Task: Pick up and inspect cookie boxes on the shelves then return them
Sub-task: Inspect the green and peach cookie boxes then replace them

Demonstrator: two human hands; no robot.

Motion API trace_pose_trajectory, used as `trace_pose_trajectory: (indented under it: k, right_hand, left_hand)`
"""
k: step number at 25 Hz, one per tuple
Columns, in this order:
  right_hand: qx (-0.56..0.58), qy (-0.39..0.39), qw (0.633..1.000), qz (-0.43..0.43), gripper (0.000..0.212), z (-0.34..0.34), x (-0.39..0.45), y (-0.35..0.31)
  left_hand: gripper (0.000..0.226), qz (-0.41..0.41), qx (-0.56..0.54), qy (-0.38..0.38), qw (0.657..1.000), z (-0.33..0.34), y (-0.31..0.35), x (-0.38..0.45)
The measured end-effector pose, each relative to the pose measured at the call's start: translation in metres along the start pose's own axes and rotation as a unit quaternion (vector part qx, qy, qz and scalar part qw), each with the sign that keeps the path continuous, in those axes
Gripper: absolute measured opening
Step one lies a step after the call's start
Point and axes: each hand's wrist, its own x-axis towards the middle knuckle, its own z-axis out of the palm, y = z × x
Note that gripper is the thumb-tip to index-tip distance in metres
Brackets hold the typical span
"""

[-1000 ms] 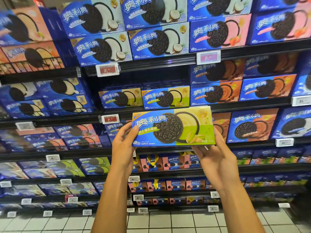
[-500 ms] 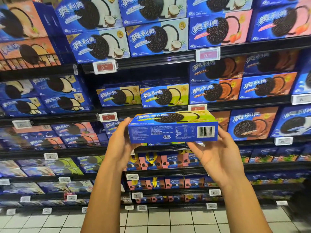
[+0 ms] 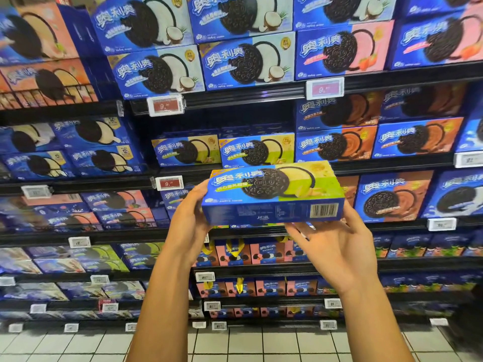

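Observation:
I hold a blue and green cookie box (image 3: 274, 194) in front of the shelves, tilted so both its printed front and its long barcode side show. My left hand (image 3: 192, 218) grips the box's left end, fingers curled behind it. My right hand (image 3: 337, 244) supports the right end from below, palm up, fingers wrapping the lower edge. Two matching green boxes (image 3: 257, 150) stand on the shelf just above and behind the held one, with a dark gap over them.
Black shelves (image 3: 261, 96) hold rows of blue cookie boxes: coconut at top centre, pink strawberry (image 3: 342, 50) at top right, brown chocolate (image 3: 337, 145) to the right. Price tags (image 3: 169, 182) clip to the shelf edges. Small pink packs fill lower shelves. White floor tiles (image 3: 235, 343) lie below.
The box first faced me with its front, then tipped back to show its barcode side. It now sits between, front and side both visible. Both hands kept their hold.

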Motion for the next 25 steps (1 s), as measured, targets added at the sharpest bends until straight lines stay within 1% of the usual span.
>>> trace_pose_trajectory:
  k: [2,4,7,10,12,14,16,17,18,19,20,21,22,23,25]
  right_hand:
    - [0.013,-0.017,1.000,-0.005,0.041,-0.003,0.002,0.003]
    - [0.019,-0.021,0.999,-0.019,0.039,-0.005,0.006,0.004]
    - [0.029,-0.022,0.999,-0.036,0.041,-0.005,0.010,0.005]
    - [0.040,-0.031,0.998,-0.047,0.040,-0.007,0.011,0.009]
    - [0.027,-0.029,0.997,-0.061,0.037,-0.007,0.009,0.010]
    - [-0.001,-0.013,0.997,-0.076,0.036,-0.005,0.009,0.009]
    - [-0.053,0.013,0.992,-0.110,0.035,0.000,0.011,0.010]
    - [-0.097,0.030,0.986,-0.133,0.033,0.004,0.012,0.012]
    - [-0.157,0.047,0.974,-0.156,0.030,0.008,0.013,0.015]
    - [-0.225,0.057,0.956,-0.180,0.027,0.014,0.013,0.019]
    - [-0.291,0.056,0.934,-0.200,0.030,0.019,0.013,0.025]
    - [-0.346,0.044,0.913,-0.213,0.037,0.023,0.013,0.032]
    - [-0.389,0.026,0.894,-0.222,0.043,0.026,0.012,0.038]
    - [-0.419,0.008,0.879,-0.228,0.048,0.028,0.011,0.042]
    - [-0.454,-0.020,0.863,-0.219,0.054,0.031,0.010,0.048]
  left_hand:
    - [0.037,0.007,-0.008,-0.033,0.999,0.001,0.000,0.001]
    - [0.042,0.021,-0.012,-0.045,0.999,0.004,0.001,0.003]
    - [0.046,0.046,-0.016,-0.042,0.998,0.005,-0.001,0.006]
    - [0.045,0.059,-0.020,-0.055,0.997,0.002,-0.005,0.006]
    - [0.044,0.058,-0.002,-0.055,0.997,0.004,-0.006,0.006]
    - [0.041,0.054,0.042,-0.026,0.997,0.009,-0.003,0.005]
    - [0.037,0.081,0.111,0.027,0.990,0.014,0.003,0.003]
    - [0.036,0.089,0.139,0.034,0.986,0.018,0.006,0.002]
    - [0.040,0.083,0.161,0.013,0.983,0.023,0.009,-0.001]
    - [0.052,0.062,0.176,-0.033,0.982,0.029,0.010,-0.004]
    - [0.064,0.027,0.182,-0.086,0.979,0.036,0.010,-0.008]
    - [0.069,-0.007,0.176,-0.134,0.975,0.044,0.007,-0.012]
    - [0.066,-0.024,0.159,-0.168,0.972,0.051,0.003,-0.016]
    - [0.061,-0.025,0.137,-0.179,0.974,0.057,0.000,-0.019]
    - [0.060,-0.015,0.083,-0.154,0.985,0.062,-0.005,-0.021]
